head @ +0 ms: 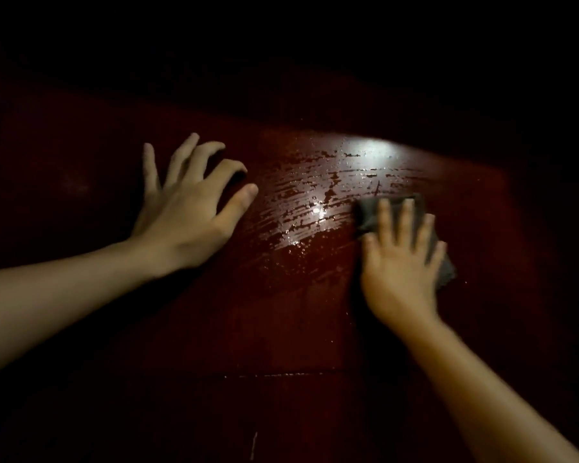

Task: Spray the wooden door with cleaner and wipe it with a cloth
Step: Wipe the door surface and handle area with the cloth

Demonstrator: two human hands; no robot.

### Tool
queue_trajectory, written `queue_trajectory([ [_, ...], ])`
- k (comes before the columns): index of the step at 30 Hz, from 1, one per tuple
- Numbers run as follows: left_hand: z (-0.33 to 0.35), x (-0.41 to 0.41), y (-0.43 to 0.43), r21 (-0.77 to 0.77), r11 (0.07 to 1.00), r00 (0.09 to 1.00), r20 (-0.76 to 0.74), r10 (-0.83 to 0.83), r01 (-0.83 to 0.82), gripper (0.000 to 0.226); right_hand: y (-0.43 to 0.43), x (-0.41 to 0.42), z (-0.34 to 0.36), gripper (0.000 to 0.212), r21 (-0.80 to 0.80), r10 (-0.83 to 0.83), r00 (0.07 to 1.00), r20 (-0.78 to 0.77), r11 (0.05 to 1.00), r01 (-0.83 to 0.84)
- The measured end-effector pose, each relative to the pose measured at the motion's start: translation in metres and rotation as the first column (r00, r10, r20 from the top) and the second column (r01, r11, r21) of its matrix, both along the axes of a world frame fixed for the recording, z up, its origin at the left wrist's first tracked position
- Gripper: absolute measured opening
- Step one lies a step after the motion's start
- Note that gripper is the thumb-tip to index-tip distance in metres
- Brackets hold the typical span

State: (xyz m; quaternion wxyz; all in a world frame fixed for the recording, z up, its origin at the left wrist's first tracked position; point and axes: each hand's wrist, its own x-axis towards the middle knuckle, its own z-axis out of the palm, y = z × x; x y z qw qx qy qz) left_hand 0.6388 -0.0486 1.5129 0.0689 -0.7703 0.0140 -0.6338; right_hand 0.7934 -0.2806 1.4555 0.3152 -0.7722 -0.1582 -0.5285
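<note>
The wooden door point(281, 312) is seen up close, dark red and shiny, and nearly the whole view is filled by it. A wet patch point(315, 195) of streaks and small drops is spread across its middle. A bright spot point(368, 150) of light is thrown back from the top of that patch. The wood is judged to be hard and stiff, so it can be pushed on firmly. Where it is wet, it is likely slippery.

The cloth point(368, 212) is laid flat on the door at the right edge of the wet patch. It is grey and looks soft and thin, so it is probably light and easy to fold. It is held down under the right hand point(398, 262), whose fingers point(386, 222) are straight and spread over it. It is pressed, not pinched. A flat palm over the middle of the cloth is judged the best hold, so that it is not bunched up or dropped.

The left hand point(188, 222) is placed on the door just left of the wet patch. Its fingers are spread wide and a little bent, with the tips on the wood, and nothing is held in it.

Below the wet patch, a thin line point(281, 374) with tiny drops is seen running across the door. The spraying looks done here. The wiping is judged only partly done, since many streaks are left.
</note>
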Motion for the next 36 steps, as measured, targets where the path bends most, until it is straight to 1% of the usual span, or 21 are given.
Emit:
queue_trajectory([
  [2,-0.003,0.004,-0.01,-0.015,1.0,1.0,0.019,-0.016,0.017,0.065,0.048,-0.033,-0.043,0.065,-0.29,0.1,0.974,0.203,0.956,-0.038],
  [4,-0.003,0.011,-0.024,0.016,1.0,1.0,0.019,-0.009,0.008,0.058,0.079,-0.059,-0.088,0.067,-0.562,0.247,0.918,0.311,0.827,-0.032],
  [5,-0.002,0.016,-0.033,0.033,0.999,1.0,0.014,-0.009,0.009,0.056,0.083,-0.065,-0.1,0.066,-0.624,0.295,0.902,0.315,0.78,-0.037],
  [7,0.003,0.029,-0.053,0.07,0.998,1.0,0.004,-0.005,0.005,0.056,0.072,-0.057,-0.105,0.064,-0.649,0.333,0.886,0.324,0.759,-0.048],
  [9,0.004,0.044,-0.07,0.109,0.993,0.999,-0.008,0.039,-0.038,0.057,0.044,-0.034,-0.093,0.063,-0.628,0.306,0.874,0.377,0.778,-0.002],
  [12,0.005,0.072,-0.093,0.119,0.985,0.992,0.02,0.123,-0.124,0.058,-0.034,0.031,-0.064,0.065,-0.457,0.11,0.931,0.348,0.887,0.066],
  [14,0.004,0.077,-0.097,0.1,0.979,0.984,0.048,0.172,-0.176,0.06,-0.1,0.076,-0.036,0.065,-0.236,-0.025,0.977,0.21,0.969,0.075],
  [16,0.003,0.076,-0.098,0.093,0.979,0.982,0.054,0.179,-0.183,0.063,-0.145,0.097,-0.008,0.063,0.009,-0.016,1.0,-0.023,1.0,0.016],
  [17,0.004,0.075,-0.102,0.104,0.978,0.983,0.052,0.175,-0.18,0.064,-0.15,0.099,-0.001,0.062,0.091,0.001,0.995,-0.097,0.996,0.008],
  [18,0.006,0.077,-0.107,0.131,0.975,0.983,0.049,0.177,-0.182,0.064,-0.142,0.097,-0.001,0.063,0.1,-0.02,0.995,-0.098,0.995,0.03],
  [19,0.008,0.079,-0.113,0.171,0.967,0.982,0.051,0.184,-0.19,0.064,-0.126,0.09,-0.009,0.065,0.029,-0.06,0.998,-0.016,0.998,0.061],
  [20,0.011,0.084,-0.121,0.217,0.956,0.98,0.059,0.188,-0.196,0.063,-0.107,0.079,-0.023,0.067,-0.114,-0.046,0.991,0.127,0.992,0.061],
  [22,0.02,0.095,-0.14,0.279,0.943,0.983,0.075,0.165,-0.18,0.062,-0.077,0.053,-0.055,0.066,-0.453,0.099,0.93,0.353,0.888,0.078],
  [23,0.025,0.101,-0.15,0.286,0.945,0.987,0.076,0.142,-0.158,0.062,-0.074,0.047,-0.064,0.064,-0.562,0.154,0.911,0.383,0.821,0.097],
  [25,0.037,0.11,-0.166,0.264,0.957,0.992,0.077,0.102,-0.119,0.062,-0.081,0.048,-0.053,0.063,-0.635,0.21,0.89,0.405,0.765,0.109],
  [27,0.048,0.119,-0.176,0.233,0.967,0.992,0.095,0.084,-0.104,0.062,-0.094,0.067,-0.021,0.062,-0.597,0.179,0.874,0.453,0.789,0.148],
  [29,0.056,0.122,-0.181,0.194,0.976,0.991,0.106,0.077,-0.096,0.062,-0.113,0.088,0.027,0.063,-0.47,0.107,0.901,0.421,0.875,0.116],
  [31,0.06,0.124,-0.184,0.149,0.984,0.991,0.105,0.078,-0.094,0.063,-0.15,0.112,0.078,0.06,-0.268,0.02,0.957,0.29,0.961,0.061],
  [34,0.059,0.126,-0.187,0.155,0.982,0.991,0.094,0.091,-0.104,0.063,-0.192,0.131,0.115,0.058,0.01,0.074,0.997,0.036,0.997,-0.074],
  [35,0.059,0.128,-0.19,0.174,0.98,0.992,0.095,0.082,-0.097,0.063,-0.19,0.131,0.111,0.059,0.023,0.057,0.998,0.019,0.998,-0.058],
  [36,0.062,0.13,-0.195,0.194,0.977,0.992,0.103,0.068,-0.087,0.063,-0.18,0.127,0.098,0.061,-0.014,0.007,0.998,0.069,1.0,-0.006],
])
